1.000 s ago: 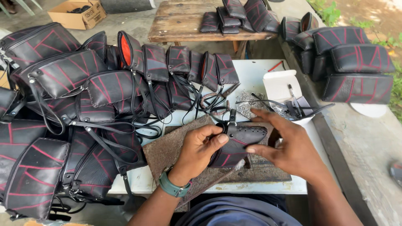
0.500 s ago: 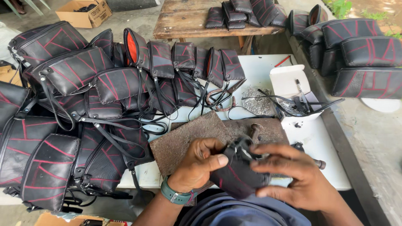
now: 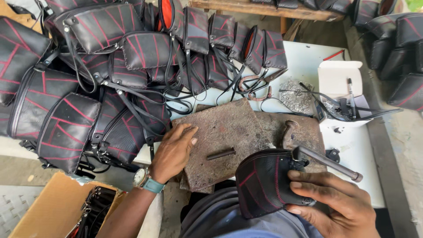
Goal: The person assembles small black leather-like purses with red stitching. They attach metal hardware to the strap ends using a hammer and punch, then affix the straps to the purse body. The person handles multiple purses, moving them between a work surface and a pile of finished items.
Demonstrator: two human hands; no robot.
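Note:
My right hand grips a small black leather pouch with red stitching low in the view, over my lap, together with a metal hammer whose handle juts out to the right. My left hand, with a watch on a teal strap at the wrist, rests open on the left edge of a rusty brown metal slab. A short dark metal punch lies on the slab, just right of the left hand's fingers.
A big heap of black bags with red stitching covers the left of the white table. A white box of small parts stands at right. A cardboard box sits at lower left. More bags are stacked at upper right.
My left hand has let go of the pouch and moved left onto the slab. My right hand has drawn the pouch and hammer down toward my lap. The view has tilted down.

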